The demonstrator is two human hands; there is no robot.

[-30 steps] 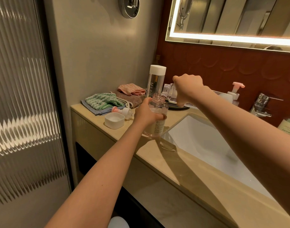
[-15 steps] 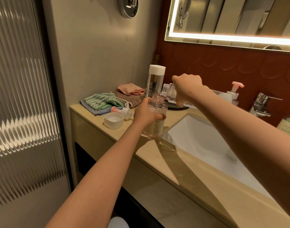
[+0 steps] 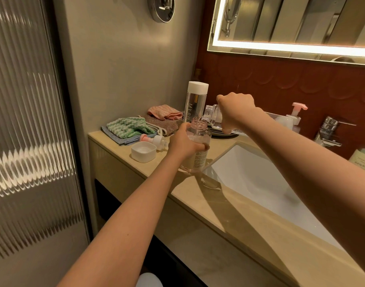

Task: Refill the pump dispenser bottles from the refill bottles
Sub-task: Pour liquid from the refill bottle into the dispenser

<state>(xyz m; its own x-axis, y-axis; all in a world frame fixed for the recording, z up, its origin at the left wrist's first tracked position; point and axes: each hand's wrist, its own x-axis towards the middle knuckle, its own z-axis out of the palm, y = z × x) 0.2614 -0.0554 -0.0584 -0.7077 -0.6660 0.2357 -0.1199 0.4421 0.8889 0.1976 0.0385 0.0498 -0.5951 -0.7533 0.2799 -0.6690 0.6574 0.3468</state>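
Just under the right fingers, the refill bottle (image 3: 211,113) lies tipped almost flat, with its open neck pointing down to the left. The right hand (image 3: 235,109) is closed round it like a fist. I only see the back of that hand, so I cannot tell how the fingers sit.

Right below that neck is the open top of the pump dispenser bottle (image 3: 199,137). I cannot tell if the two mouths touch. The bottle stands upright on the counter (image 3: 198,195), at the edge of the sink (image 3: 250,179). The left hand (image 3: 182,145) grips its middle, with the fingers (image 3: 206,146) curled round the far side, pressed close together.

Just left of the left fingers lie the pump head (image 3: 154,139) on its side and a white cap (image 3: 143,151), open side up. Behind those fingers stands a tall clear bottle (image 3: 195,104) with a white lid. Farther left I see folded cloths (image 3: 125,127). Past the right fingers, near the tap (image 3: 328,129), stands another pump bottle (image 3: 295,119).
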